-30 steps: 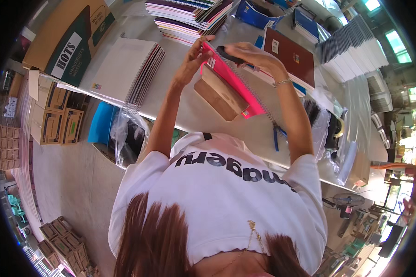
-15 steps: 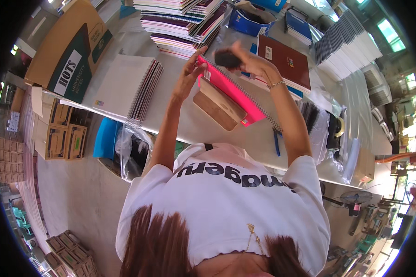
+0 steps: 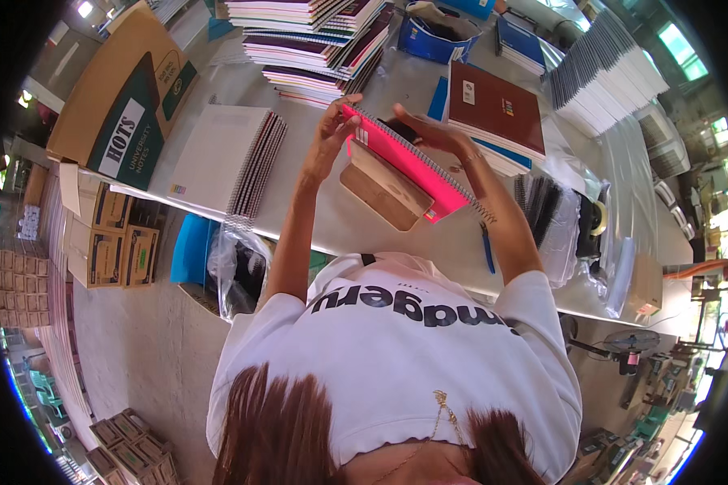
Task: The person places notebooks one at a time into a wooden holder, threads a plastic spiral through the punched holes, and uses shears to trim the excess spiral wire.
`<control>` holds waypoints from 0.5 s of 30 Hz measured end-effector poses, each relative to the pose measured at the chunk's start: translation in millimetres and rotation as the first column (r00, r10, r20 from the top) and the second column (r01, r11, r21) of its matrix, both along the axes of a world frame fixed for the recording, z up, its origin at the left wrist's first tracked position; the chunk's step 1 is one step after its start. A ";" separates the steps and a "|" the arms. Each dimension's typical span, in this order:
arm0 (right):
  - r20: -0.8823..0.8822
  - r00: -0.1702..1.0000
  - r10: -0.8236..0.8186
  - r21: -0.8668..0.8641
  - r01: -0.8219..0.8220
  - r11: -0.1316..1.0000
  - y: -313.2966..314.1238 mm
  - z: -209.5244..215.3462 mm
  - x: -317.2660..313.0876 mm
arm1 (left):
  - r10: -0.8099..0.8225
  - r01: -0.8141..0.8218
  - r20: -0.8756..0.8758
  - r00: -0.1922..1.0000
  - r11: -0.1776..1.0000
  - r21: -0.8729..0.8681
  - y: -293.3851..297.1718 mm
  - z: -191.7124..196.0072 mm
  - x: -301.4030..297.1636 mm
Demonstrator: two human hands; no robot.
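A bright pink spiral notebook (image 3: 404, 162) stands tilted on the table, its wire coil along the upper edge. My left hand (image 3: 329, 139) pinches its upper left corner. Against the near side of the notebook is a brown wooden holder (image 3: 384, 187). My right hand (image 3: 435, 134) is behind the coil, around a dark, rounded object (image 3: 399, 128); the notebook hides part of it, and its kind is unclear. A blue, thin-handled tool (image 3: 488, 249) lies close to the notebook's right end.
White spiral notebooks (image 3: 218, 153) and a cardboard box (image 3: 109, 89) are at left. A tall notebook stack (image 3: 311, 44) rises behind. Brown and blue books (image 3: 497, 109), black coils (image 3: 538, 202) and a tape roll (image 3: 597, 218) sit at right. A blue container (image 3: 437, 36) stands farther back.
My right hand has come down with the dark object, from above the coil to behind the notebook. My left hand still holds the corner, and the notebook has barely shifted.
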State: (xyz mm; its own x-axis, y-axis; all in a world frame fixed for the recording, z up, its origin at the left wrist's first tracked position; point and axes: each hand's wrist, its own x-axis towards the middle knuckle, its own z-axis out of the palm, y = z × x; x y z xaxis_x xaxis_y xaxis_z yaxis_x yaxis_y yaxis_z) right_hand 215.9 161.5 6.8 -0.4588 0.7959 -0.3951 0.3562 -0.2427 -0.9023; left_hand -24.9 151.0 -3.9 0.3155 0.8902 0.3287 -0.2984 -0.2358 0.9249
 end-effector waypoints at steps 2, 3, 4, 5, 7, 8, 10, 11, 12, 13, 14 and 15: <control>-0.054 0.997 0.056 0.171 -0.046 0.984 -29.6 -13.9 8.6 | 0.055 -0.055 0.000 0.998 0.998 -0.014 -5.4 -12.3 -10.6; -0.009 0.998 0.070 0.324 -0.063 0.944 -44.1 -31.2 27.1 | 0.091 -0.091 0.001 0.996 0.995 -0.032 -11.6 -13.7 -10.7; 0.043 0.997 0.061 0.469 -0.074 0.880 -58.6 -48.8 46.2 | 0.122 -0.122 -0.001 0.993 0.991 -0.049 -22.6 -13.6 -9.0; 0.100 0.995 -0.019 0.545 -0.038 0.837 -72.0 -65.3 64.7 | 0.154 -0.154 -0.006 0.988 0.986 -0.067 -35.4 -13.7 -7.9; 0.190 0.961 -0.203 0.689 0.017 0.725 -100.1 -95.6 102.0 | 0.150 -0.150 -0.006 0.989 0.981 -0.123 -65.1 -11.7 -0.6; 0.220 0.930 -0.293 0.752 0.030 0.659 -114.1 -109.0 113.6 | 0.152 -0.152 -0.010 0.988 0.977 -0.151 -79.0 -9.7 1.6; 0.254 0.847 -0.467 0.859 0.025 0.512 -142.5 -126.9 119.4 | 0.141 -0.147 -0.070 0.988 0.984 -0.098 -100.2 -2.7 7.0; 0.294 0.772 -0.563 0.849 0.060 0.524 -153.8 -121.9 110.6 | 0.152 -0.159 -0.100 0.983 0.985 -0.069 -106.2 0.3 5.6; 0.333 0.685 -0.648 0.841 0.095 0.533 -167.8 -114.7 104.5 | 0.169 -0.175 -0.105 0.980 0.983 -0.047 -108.7 3.6 2.9; 0.374 0.581 -0.723 0.836 0.125 0.534 -182.5 -105.8 98.5 | 0.185 -0.188 -0.102 0.977 0.982 -0.022 -111.9 8.0 0.8; 0.361 0.518 -0.776 0.842 0.176 0.509 -202.8 -113.7 101.0 | 0.174 -0.175 -0.099 0.980 0.985 0.000 -111.5 9.2 4.3; 0.348 0.451 -0.822 0.848 0.223 0.481 -222.0 -122.8 101.4 | 0.151 -0.153 -0.108 0.983 0.988 -0.010 -108.8 5.3 5.3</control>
